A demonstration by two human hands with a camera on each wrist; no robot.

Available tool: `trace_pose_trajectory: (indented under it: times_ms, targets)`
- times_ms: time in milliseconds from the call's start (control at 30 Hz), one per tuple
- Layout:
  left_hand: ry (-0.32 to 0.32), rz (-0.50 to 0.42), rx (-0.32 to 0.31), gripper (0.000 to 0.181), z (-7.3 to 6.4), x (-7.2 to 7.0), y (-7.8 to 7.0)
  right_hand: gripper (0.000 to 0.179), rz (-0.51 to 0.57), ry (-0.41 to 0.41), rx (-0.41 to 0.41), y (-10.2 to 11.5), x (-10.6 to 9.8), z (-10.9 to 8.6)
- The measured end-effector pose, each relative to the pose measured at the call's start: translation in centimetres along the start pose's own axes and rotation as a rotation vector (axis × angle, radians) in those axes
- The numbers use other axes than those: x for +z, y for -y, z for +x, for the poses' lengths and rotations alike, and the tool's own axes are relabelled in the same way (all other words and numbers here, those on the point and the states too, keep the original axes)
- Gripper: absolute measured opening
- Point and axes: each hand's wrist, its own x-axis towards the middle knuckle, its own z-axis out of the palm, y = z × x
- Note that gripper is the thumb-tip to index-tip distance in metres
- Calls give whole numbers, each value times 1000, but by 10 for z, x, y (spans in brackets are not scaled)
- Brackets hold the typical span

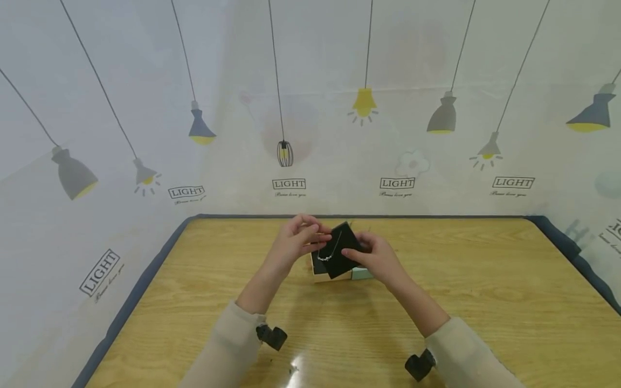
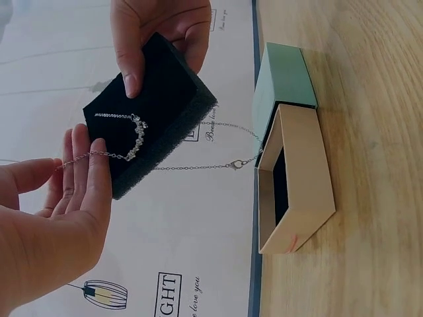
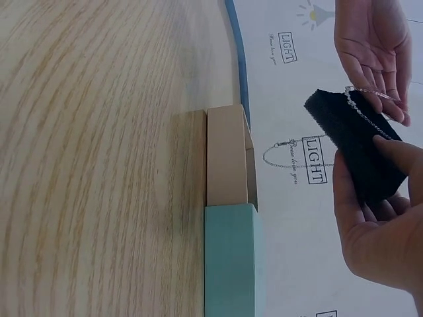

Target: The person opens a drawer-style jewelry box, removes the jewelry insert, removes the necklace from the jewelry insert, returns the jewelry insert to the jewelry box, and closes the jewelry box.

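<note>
A silver necklace (image 2: 139, 140) with a row of small sparkling beads lies across a black foam pad (image 2: 155, 86). My right hand (image 1: 377, 257) grips the pad, its thumb on the flat face and its fingers behind. With thumb and forefinger my left hand (image 1: 295, 243) pinches one side of the chain, while its other fingers reach the pad's edge. Behind the pad, the rest of the chain hangs in a loop with a clasp (image 2: 236, 164). Below stands a beige box (image 2: 307, 175), uncovered, with black inside, beside a mint green box part (image 2: 289, 79).
Both box parts stand on the wood-grain table (image 1: 218, 302), below and behind the held pad. A dark blue edge (image 1: 145, 275) borders the tabletop. A pale curtain (image 1: 330, 134) printed with lamps hangs around the back and sides.
</note>
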Motion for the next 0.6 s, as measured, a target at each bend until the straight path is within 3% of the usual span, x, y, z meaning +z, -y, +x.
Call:
trace_pose_trajectory:
  times_ms: [300, 600]
  targets:
    - [-8, 15, -3, 26, -2, 3, 0, 34, 4, -8, 11, 2, 2, -2]
    - [-28, 201, 44, 16, -5, 10, 3, 37, 8, 0, 8, 3, 4, -3]
